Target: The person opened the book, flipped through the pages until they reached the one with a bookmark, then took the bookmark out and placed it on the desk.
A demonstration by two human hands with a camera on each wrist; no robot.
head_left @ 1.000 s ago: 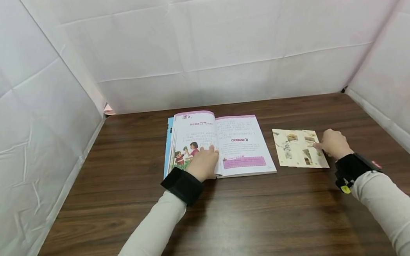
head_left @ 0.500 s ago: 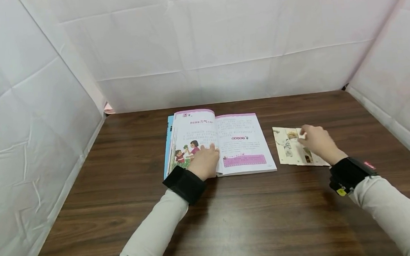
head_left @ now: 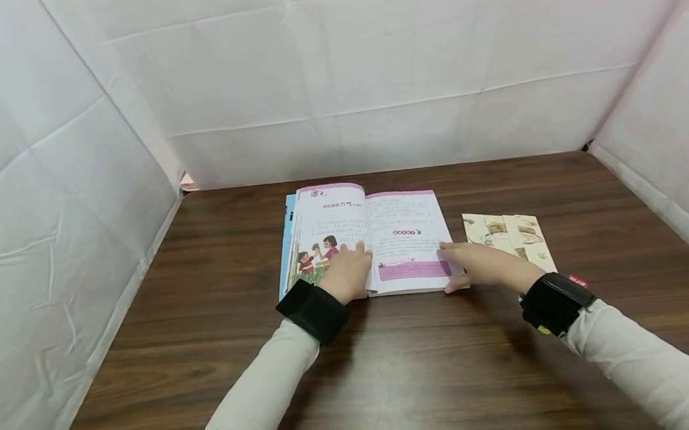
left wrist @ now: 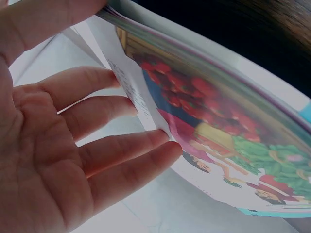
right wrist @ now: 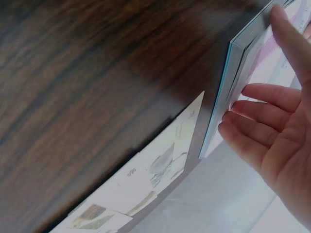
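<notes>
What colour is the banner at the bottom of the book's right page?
Pink-purple banner on the book, clearest in the head view.

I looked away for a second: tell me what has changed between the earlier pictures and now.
The right hand left the bookmarks, which it had been touching, and moved left to the open book; its fingers now rest on the right page's outer edge, thumb at the lower corner. The left hand stayed pressed on the left page near the spine. Book and bookmarks lie where they were on the table.

The head camera looks forward and down over the table (head_left: 389,370); each wrist camera sits close beside its hand; all share the open book (head_left: 405,237).
</notes>
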